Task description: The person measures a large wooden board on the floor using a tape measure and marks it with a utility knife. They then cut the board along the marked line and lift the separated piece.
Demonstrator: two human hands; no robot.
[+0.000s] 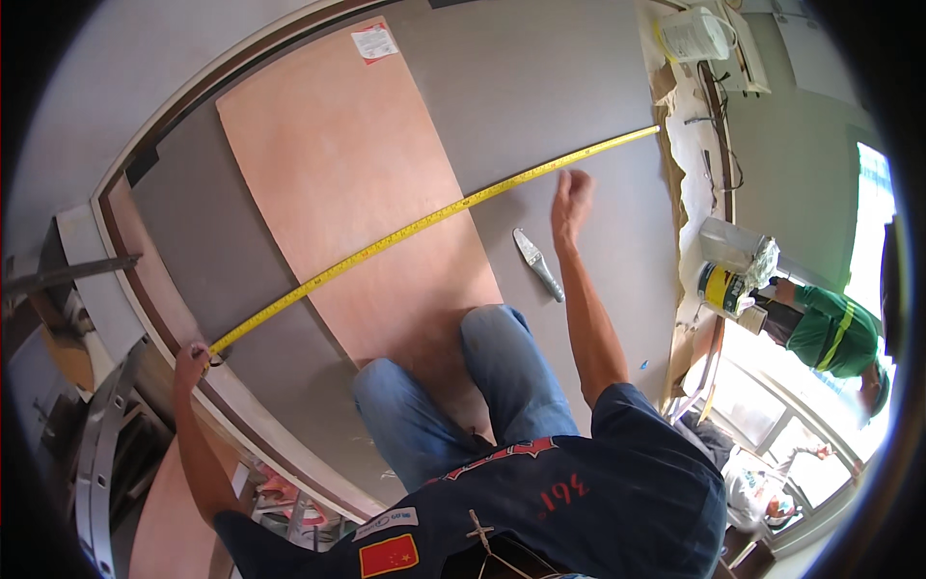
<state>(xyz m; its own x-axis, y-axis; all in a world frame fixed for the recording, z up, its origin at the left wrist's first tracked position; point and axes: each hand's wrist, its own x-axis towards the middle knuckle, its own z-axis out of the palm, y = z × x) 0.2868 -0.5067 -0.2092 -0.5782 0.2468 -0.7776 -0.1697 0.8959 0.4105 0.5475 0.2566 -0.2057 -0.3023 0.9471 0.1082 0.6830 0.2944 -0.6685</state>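
Your left hand (192,361) is at the left edge of the grey surface (540,87), its fingers closed around the near end of the yellow tape measure (386,241). The blade runs out from there on a slant, across the pinkish wooden panel (338,145), and ends at the right just beside a ragged paper edge (687,193). Your right hand (573,203) is just below the blade near that far end, fingers bunched and partly curled — it is blurred, so you cannot tell whether they pinch anything or touch the tape.

Between your right forearm and the panel lies a putty knife (538,264), flat on the grey surface, its blade toward the tape. Your jeans-clad knees (415,415) cover the panel's lower part. The panel's far end bears a white and red label (374,43).

Along the right side, beyond the paper, you have a white bucket (696,37) at the top and, lower down, a yellow and black can (721,287) next to a pale container (735,247). A person in green (844,333) is beyond the can, with another person (762,497) lower down. To your left — outside the rim — a metal frame (96,492) stands close by.
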